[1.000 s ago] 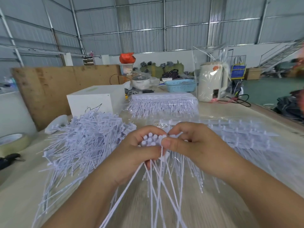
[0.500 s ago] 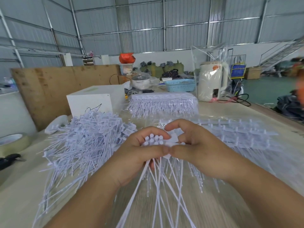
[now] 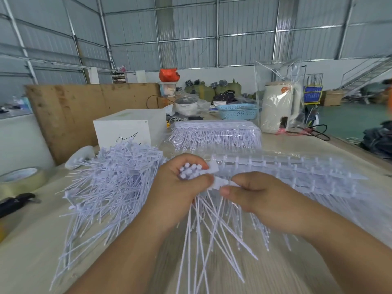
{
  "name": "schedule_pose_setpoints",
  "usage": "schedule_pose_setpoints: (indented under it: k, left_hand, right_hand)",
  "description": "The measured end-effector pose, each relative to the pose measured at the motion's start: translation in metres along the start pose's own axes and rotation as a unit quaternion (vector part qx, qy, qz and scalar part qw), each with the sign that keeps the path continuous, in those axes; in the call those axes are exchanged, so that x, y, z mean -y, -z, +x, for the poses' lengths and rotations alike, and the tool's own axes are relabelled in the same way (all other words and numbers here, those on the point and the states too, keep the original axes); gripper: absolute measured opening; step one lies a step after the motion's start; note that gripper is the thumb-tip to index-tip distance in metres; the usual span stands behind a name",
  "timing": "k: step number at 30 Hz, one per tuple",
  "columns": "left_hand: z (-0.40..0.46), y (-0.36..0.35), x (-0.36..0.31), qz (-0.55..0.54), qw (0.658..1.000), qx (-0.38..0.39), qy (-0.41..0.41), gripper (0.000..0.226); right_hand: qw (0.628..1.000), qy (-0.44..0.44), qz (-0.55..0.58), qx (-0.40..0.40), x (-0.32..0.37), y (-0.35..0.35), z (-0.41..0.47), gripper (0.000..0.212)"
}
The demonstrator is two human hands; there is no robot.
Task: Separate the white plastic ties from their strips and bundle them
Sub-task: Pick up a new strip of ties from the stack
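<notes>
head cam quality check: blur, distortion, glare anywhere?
Head view: strong wide-angle bending at the edges, wall beams curve. Motion blur smears the tie tails below the left hand and right hand, and the right frame edge. Soft, even light, faint shadows. Mild sheen on the clear bag; nothing blown out.

text: none legible | blue sign (image 3: 313, 94): print too small
</notes>
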State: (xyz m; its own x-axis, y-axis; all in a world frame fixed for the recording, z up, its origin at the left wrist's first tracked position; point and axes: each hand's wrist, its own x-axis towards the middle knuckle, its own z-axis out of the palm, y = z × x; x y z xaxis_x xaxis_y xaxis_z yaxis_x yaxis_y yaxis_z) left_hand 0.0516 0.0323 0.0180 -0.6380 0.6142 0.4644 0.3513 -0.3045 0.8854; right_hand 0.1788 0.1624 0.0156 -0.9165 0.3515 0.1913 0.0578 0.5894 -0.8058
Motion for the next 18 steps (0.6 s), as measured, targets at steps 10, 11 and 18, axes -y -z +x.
schedule_pose_setpoints:
  k: [10,11,18]
  left_hand:
    - [0.001,-0.01,0.002,-0.097,0.981,-0.165,0.035,0.021]
    - [0.002,-0.011,0.003,-0.099,0.98,-0.17,0.039,0.021]
    - [0.016,0.018,0.015,-0.122,0.966,-0.148,0.173,0.016]
  right_hand:
    - [0.971,0.09,-0.011,-0.221,0.012,-0.044,0.006,0.044]
    - [0.965,0.096,-0.017,-0.242,0.012,-0.047,0.006,0.043]
    - [0.933,0.153,0.071,-0.319,0.016,-0.015,0.003,0.047]
